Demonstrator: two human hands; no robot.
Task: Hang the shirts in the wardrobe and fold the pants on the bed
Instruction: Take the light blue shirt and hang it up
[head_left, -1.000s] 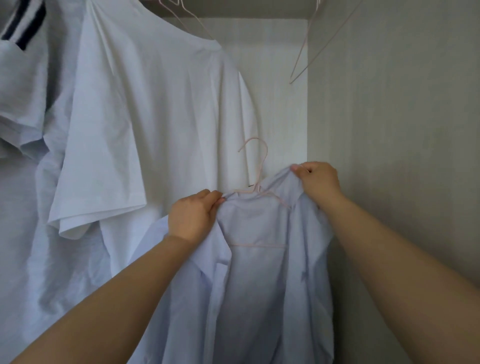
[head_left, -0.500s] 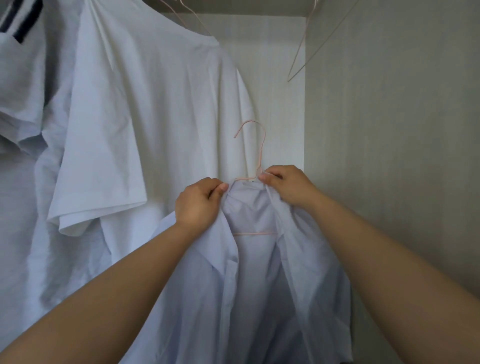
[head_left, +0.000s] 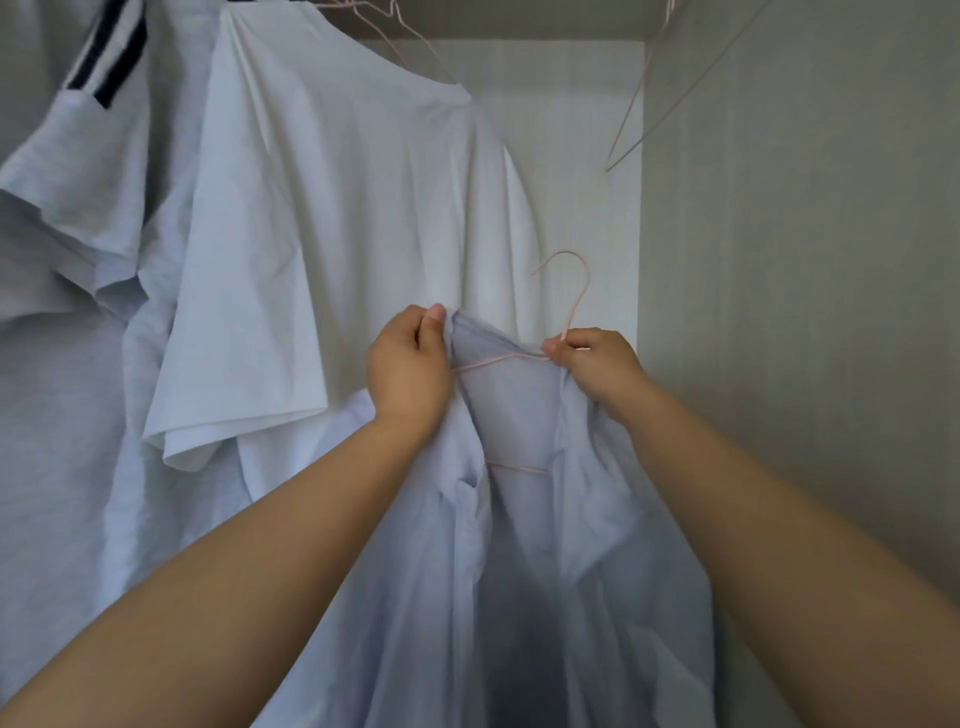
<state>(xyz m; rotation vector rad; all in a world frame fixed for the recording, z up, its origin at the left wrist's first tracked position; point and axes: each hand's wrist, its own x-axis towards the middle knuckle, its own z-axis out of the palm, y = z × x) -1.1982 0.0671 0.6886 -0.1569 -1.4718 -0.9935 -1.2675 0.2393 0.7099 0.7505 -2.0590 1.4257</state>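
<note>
Shirt (head_left: 519, 571), pale blue: draped on pink hanger (head_left: 586, 280), low inside wardrobe (head_left: 805, 260), hook free in the air | left hand (head_left: 410, 369) pinches collar | right hand (head_left: 592, 364) pinches hanger neck | done: white T-shirt (head_left: 337, 234), grey shirt (head_left: 62, 208) hung | left: hook this one; pants, bed not in view
</note>
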